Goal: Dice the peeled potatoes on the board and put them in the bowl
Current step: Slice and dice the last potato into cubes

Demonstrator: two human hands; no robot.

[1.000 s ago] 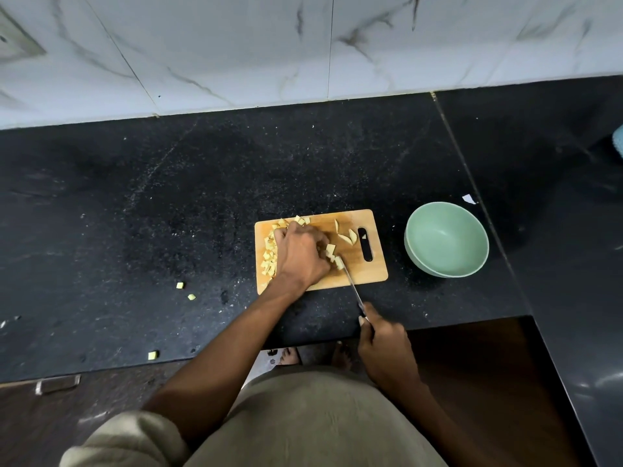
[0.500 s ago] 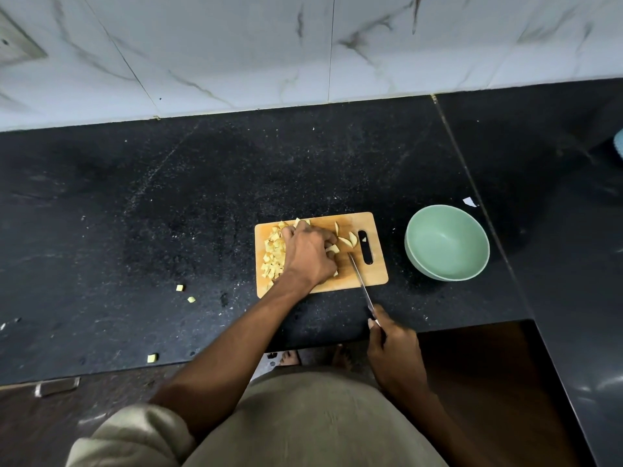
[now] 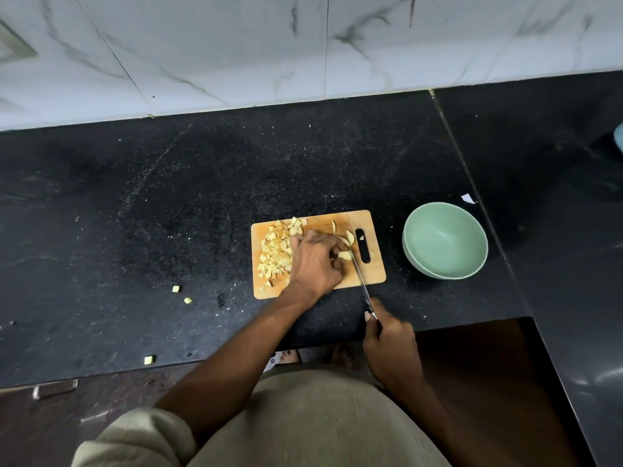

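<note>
While dicing goes on, items stand thus. Board point(image 3: 372, 276): wooden, near counter edge. Dice point(image 3: 274, 252): heaped on its left, likely swept clear of the blade. Left hand point(image 3: 315, 261): fingers curled, pinning a potato piece point(image 3: 344, 255) mid-board. Right hand point(image 3: 391, 345): wrapped round the knife point(image 3: 359, 274), blade at that piece. Bowl point(image 3: 445, 239): green, right of board, no potato inside, handy for loading. Stray cubes point(image 3: 175, 288): counter, left.

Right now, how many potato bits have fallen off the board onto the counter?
3. Two lie close together left of the board, at and; the third sits near the counter's front edge. The arms may hide others.
</note>
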